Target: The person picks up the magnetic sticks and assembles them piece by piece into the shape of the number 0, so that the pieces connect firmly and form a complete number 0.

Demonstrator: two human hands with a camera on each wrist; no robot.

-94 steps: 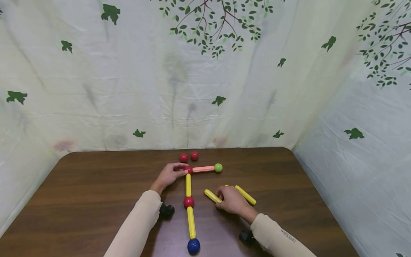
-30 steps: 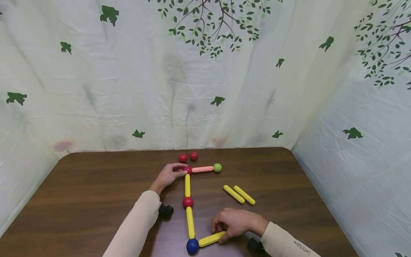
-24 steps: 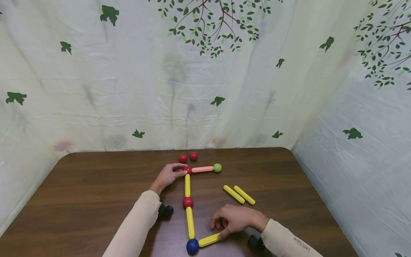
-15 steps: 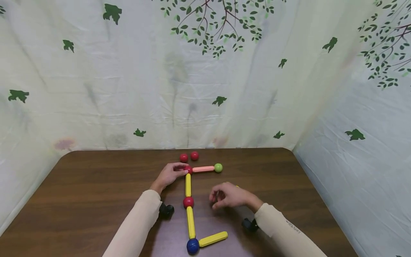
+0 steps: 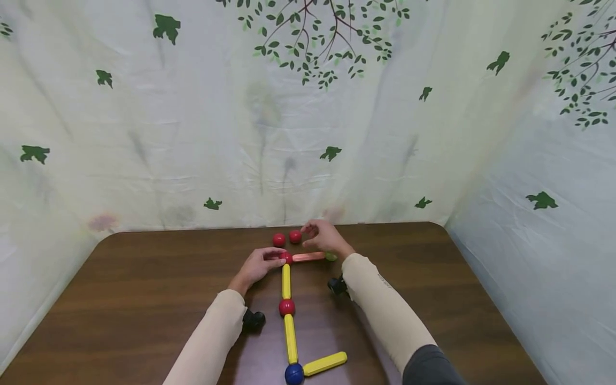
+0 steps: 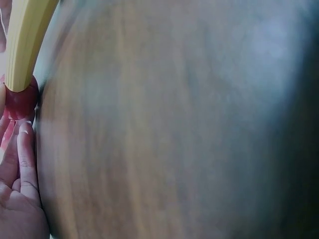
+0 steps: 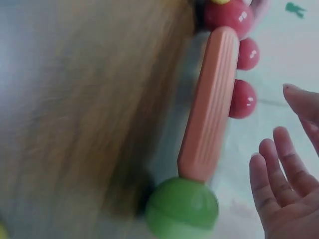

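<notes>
While the left hand point(image 5: 259, 267) pinches the corner red ball point(image 5: 287, 258) between thumb and fingers, the right hand point(image 5: 324, 236) hangs beyond the pink rod point(image 7: 209, 104), its grip released, thumb and fingers apart beside two loose red balls point(image 5: 287, 238). That pinched ball sits toward the far edge of the wood-grain table point(image 5: 159, 299), at the top of a joined chain. From it the pink rod runs right, straight and grooved lengthwise, to a glossy green ball point(image 7: 182, 208) with a seam round it. Toward the person comes the upper yellow rod point(image 5: 286, 282), then the middle red ball point(image 5: 286, 307), the lower yellow rod point(image 5: 291, 339) and a dark blue ball point(image 5: 294, 374). A third yellow rod point(image 5: 325, 363) slants out to the right from the blue ball, its outer end free.

The right forearm's cream sleeve point(image 5: 385, 310) crosses above the table and hides part of its right side, while the right wrist partly covers the green ball in the head view. A black wrist camera point(image 5: 337, 285) hangs under that sleeve. Behind the far edge stands a pale cloth point(image 5: 207, 107) printed with green leaves and branches.
</notes>
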